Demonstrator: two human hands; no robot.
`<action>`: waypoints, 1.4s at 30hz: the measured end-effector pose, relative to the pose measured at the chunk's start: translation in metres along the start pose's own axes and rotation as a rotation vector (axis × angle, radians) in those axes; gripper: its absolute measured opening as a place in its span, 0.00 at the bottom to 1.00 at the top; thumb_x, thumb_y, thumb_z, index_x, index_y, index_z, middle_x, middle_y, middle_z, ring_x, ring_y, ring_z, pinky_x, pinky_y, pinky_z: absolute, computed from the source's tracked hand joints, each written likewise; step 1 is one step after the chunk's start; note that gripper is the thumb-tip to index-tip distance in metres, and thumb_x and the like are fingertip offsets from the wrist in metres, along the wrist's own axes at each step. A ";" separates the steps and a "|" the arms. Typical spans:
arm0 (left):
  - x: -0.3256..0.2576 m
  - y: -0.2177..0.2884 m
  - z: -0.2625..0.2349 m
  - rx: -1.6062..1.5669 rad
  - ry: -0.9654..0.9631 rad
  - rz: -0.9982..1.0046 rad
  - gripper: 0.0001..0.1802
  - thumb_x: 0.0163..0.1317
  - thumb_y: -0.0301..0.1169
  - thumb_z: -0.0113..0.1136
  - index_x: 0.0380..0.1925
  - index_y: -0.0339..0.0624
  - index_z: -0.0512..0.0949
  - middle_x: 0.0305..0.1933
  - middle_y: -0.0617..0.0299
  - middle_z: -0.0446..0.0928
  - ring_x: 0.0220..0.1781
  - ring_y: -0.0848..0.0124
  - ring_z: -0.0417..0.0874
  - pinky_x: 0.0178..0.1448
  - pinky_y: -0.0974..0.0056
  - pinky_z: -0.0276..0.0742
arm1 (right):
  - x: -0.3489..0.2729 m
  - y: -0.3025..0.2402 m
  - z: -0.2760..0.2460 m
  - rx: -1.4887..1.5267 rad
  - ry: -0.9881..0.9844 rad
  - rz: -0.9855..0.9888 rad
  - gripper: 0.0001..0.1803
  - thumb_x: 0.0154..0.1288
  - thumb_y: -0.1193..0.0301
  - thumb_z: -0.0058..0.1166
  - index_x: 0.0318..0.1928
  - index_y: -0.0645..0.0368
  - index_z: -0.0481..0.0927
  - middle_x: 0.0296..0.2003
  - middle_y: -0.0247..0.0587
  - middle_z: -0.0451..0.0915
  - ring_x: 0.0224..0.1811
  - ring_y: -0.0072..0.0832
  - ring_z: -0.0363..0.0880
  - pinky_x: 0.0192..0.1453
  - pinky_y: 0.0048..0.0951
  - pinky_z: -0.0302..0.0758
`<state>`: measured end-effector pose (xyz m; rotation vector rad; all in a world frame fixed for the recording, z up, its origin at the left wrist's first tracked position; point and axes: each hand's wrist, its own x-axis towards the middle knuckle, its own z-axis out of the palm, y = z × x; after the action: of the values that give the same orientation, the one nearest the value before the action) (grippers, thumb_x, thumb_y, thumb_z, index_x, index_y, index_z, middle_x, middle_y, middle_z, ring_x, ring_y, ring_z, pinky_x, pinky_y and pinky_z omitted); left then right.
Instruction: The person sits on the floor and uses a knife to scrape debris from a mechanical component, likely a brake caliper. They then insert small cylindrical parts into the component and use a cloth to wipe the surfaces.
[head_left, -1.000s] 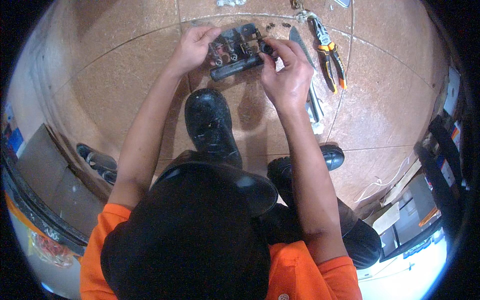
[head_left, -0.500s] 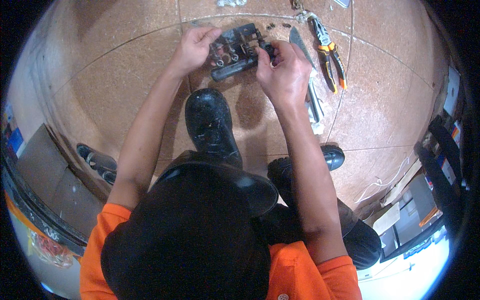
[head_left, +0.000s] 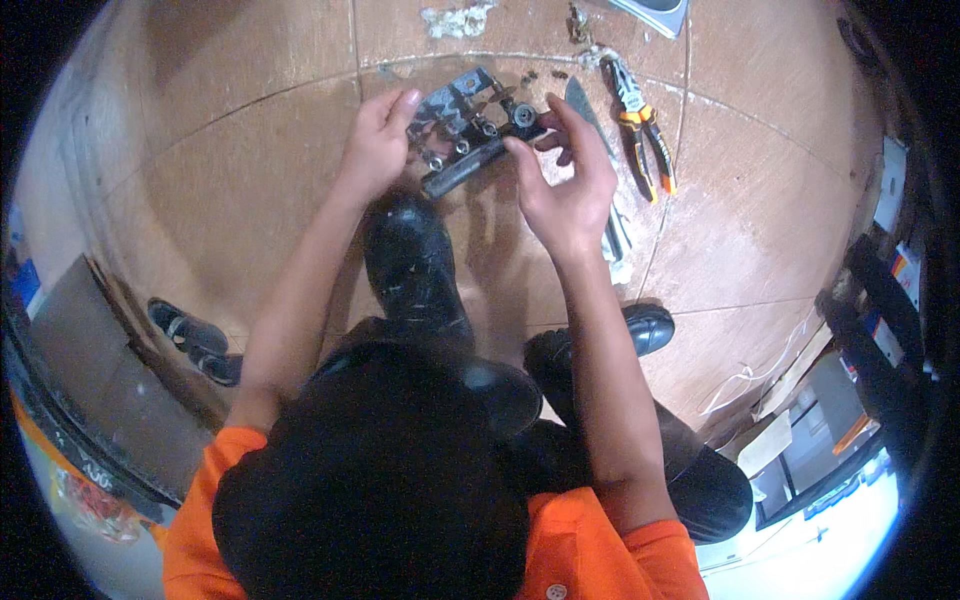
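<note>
My left hand (head_left: 380,145) is closed on the left end of a dark metal assembly (head_left: 458,132) with several bolt-like or terminal-like fittings and a thick black bar along its near side. The assembly is tilted, its right end farther from me. At that end sits a round dark piece with a hole, between the spread thumb and index finger of my right hand (head_left: 570,185). The other right fingers are curled loosely, and whether the thumb touches the assembly is hard to tell. Beside the right hand lies a long flat blade-like tool (head_left: 588,108), partly hidden by it.
Pliers (head_left: 640,130) with orange and black handles lie on the brown tiled floor. Small dark bits (head_left: 543,76) and a whitish scrap (head_left: 458,20) lie beyond the assembly. My black boots (head_left: 412,250) are nearer; a dark sandal (head_left: 195,340) lies left. Boxes and cluttered items line the right.
My right hand's thumb and fingers have spread away from the assembly's right end, uncovering the round piece. The assembly has tilted, with my left hand still on it. My view has shifted slightly.
</note>
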<state>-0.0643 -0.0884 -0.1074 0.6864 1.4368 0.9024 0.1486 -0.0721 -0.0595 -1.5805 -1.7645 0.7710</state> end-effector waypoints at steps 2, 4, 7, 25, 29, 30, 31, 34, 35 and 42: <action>-0.005 0.004 -0.002 -0.020 0.018 0.143 0.16 0.78 0.37 0.47 0.37 0.35 0.76 0.31 0.66 0.77 0.33 0.80 0.77 0.41 0.71 0.77 | -0.005 -0.005 -0.011 0.134 0.019 0.060 0.28 0.62 0.80 0.62 0.63 0.64 0.73 0.47 0.42 0.83 0.41 0.21 0.80 0.46 0.23 0.77; -0.022 0.037 0.013 -0.010 0.069 0.252 0.15 0.79 0.37 0.46 0.42 0.35 0.76 0.31 0.63 0.79 0.30 0.77 0.79 0.37 0.71 0.79 | -0.001 -0.016 -0.025 0.356 0.135 0.191 0.25 0.66 0.80 0.58 0.63 0.64 0.73 0.49 0.43 0.82 0.44 0.26 0.81 0.49 0.25 0.78; -0.050 0.092 0.037 -0.107 0.096 0.309 0.15 0.79 0.36 0.46 0.45 0.35 0.75 0.30 0.63 0.79 0.28 0.77 0.80 0.36 0.71 0.81 | 0.012 -0.031 -0.051 0.756 0.129 0.383 0.23 0.72 0.73 0.55 0.65 0.65 0.71 0.49 0.46 0.81 0.45 0.33 0.82 0.47 0.32 0.81; -0.068 0.192 0.078 -0.518 -0.381 0.221 0.10 0.77 0.34 0.46 0.44 0.37 0.70 0.36 0.60 0.80 0.36 0.77 0.83 0.38 0.68 0.85 | 0.058 -0.081 -0.157 1.313 -0.026 0.311 0.27 0.71 0.72 0.51 0.68 0.67 0.65 0.57 0.56 0.76 0.61 0.44 0.75 0.66 0.46 0.72; -0.058 0.187 0.072 -0.662 -0.397 0.173 0.10 0.78 0.35 0.48 0.42 0.41 0.72 0.34 0.65 0.78 0.36 0.82 0.82 0.33 0.77 0.80 | 0.061 -0.101 -0.156 1.109 -0.063 0.232 0.31 0.71 0.65 0.53 0.68 0.70 0.64 0.58 0.52 0.74 0.60 0.39 0.74 0.66 0.40 0.68; -0.055 0.180 0.067 -0.729 -0.438 0.181 0.09 0.78 0.35 0.48 0.42 0.41 0.71 0.36 0.63 0.78 0.37 0.79 0.83 0.35 0.73 0.83 | 0.060 -0.112 -0.152 0.889 -0.025 0.266 0.33 0.70 0.62 0.54 0.67 0.72 0.64 0.58 0.50 0.73 0.61 0.36 0.72 0.67 0.38 0.67; -0.057 0.179 0.065 -0.775 -0.427 0.127 0.09 0.78 0.35 0.48 0.42 0.41 0.71 0.36 0.62 0.78 0.37 0.78 0.83 0.35 0.72 0.84 | 0.060 -0.115 -0.146 0.839 -0.046 0.220 0.34 0.71 0.60 0.53 0.68 0.71 0.62 0.59 0.51 0.73 0.61 0.38 0.73 0.66 0.39 0.69; -0.065 0.178 0.061 -0.900 -0.431 -0.023 0.10 0.78 0.35 0.47 0.45 0.41 0.72 0.37 0.61 0.78 0.37 0.73 0.83 0.40 0.65 0.86 | 0.056 -0.111 -0.128 0.777 -0.097 0.114 0.43 0.72 0.48 0.50 0.71 0.70 0.56 0.62 0.55 0.70 0.65 0.45 0.71 0.66 0.46 0.72; -0.066 0.183 0.059 -0.889 -0.439 -0.037 0.10 0.78 0.36 0.47 0.45 0.41 0.72 0.37 0.61 0.78 0.38 0.73 0.83 0.40 0.64 0.86 | 0.056 -0.110 -0.120 0.911 -0.079 0.149 0.45 0.69 0.46 0.53 0.72 0.67 0.55 0.61 0.54 0.70 0.65 0.43 0.70 0.66 0.46 0.72; -0.076 0.267 0.056 -0.605 -0.536 -0.045 0.15 0.77 0.39 0.49 0.51 0.40 0.73 0.38 0.61 0.78 0.40 0.73 0.82 0.43 0.62 0.87 | 0.077 -0.161 -0.119 1.756 -0.318 0.087 0.62 0.55 0.39 0.66 0.78 0.49 0.43 0.73 0.57 0.55 0.73 0.50 0.62 0.69 0.52 0.71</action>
<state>-0.0310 -0.0074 0.1616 0.3881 0.6486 0.9617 0.1363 -0.0113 0.1461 -0.2759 -0.5136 1.8725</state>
